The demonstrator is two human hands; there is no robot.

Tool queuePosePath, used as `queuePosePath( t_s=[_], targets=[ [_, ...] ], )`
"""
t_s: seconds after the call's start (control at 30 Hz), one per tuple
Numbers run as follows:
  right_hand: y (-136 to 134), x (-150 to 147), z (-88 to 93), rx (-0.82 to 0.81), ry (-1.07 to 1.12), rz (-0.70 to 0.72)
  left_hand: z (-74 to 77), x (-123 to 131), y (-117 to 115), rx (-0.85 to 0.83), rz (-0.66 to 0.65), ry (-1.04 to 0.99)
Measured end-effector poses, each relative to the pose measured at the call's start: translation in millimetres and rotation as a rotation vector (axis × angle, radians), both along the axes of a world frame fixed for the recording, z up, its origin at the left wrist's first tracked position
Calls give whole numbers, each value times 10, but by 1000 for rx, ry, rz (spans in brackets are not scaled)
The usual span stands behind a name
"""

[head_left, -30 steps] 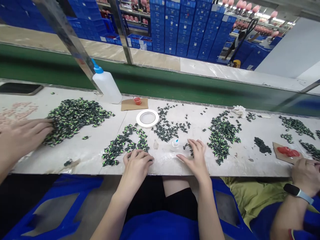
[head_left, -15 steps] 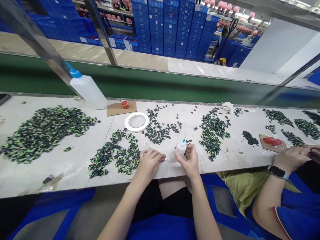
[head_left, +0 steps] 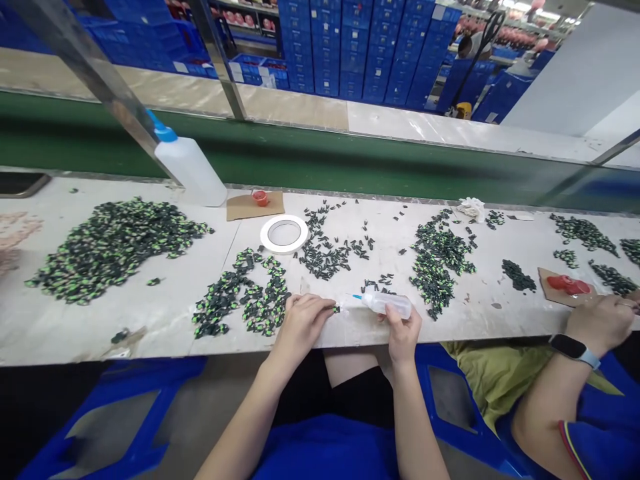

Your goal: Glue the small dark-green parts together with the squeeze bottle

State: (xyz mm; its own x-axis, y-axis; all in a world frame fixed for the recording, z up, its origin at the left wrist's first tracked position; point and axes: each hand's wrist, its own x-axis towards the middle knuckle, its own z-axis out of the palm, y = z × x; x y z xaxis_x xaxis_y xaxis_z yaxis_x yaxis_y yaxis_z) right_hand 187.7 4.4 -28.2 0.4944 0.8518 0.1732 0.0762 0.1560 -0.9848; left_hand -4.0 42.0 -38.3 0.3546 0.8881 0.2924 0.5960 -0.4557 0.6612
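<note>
My right hand point(head_left: 404, 332) is closed round a small clear squeeze bottle point(head_left: 393, 305), tilted on its side with its blue tip pointing left. Between the pinched fingertips of my left hand point(head_left: 306, 321) is a small black-and-green piece point(head_left: 337, 309), just above the table point(head_left: 345, 333). The bottle's tip is a short way right of that piece, apart from it. Left of my left hand lie heaps of black-and-green pieces point(head_left: 265, 303). Beyond my hands is a scatter of small black parts point(head_left: 325, 257).
A roll of white tape point(head_left: 265, 233) lies behind my left hand. Farther back are a red cup point(head_left: 260, 198) on cardboard point(head_left: 235, 208) and a large white bottle point(head_left: 193, 170). More pieces point(head_left: 437, 260) lie to the right, near a co-worker's hand point(head_left: 597, 323).
My right hand has tipped the squeeze bottle from upright onto its side, tip leftward. The small piece at my left fingertips now shows clearly. The view has shifted slightly.
</note>
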Motion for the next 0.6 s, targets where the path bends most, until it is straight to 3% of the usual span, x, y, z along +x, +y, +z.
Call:
queuePosePath(
  t_s=[0.23, 0.6],
  targets=[
    [-55, -63, 46, -80, -322, 15, 4, 24, 10, -94, 61, -77],
    [-31, -79, 31, -100, -342, 55, 29, 26, 27, -126, 68, -93]
  ],
)
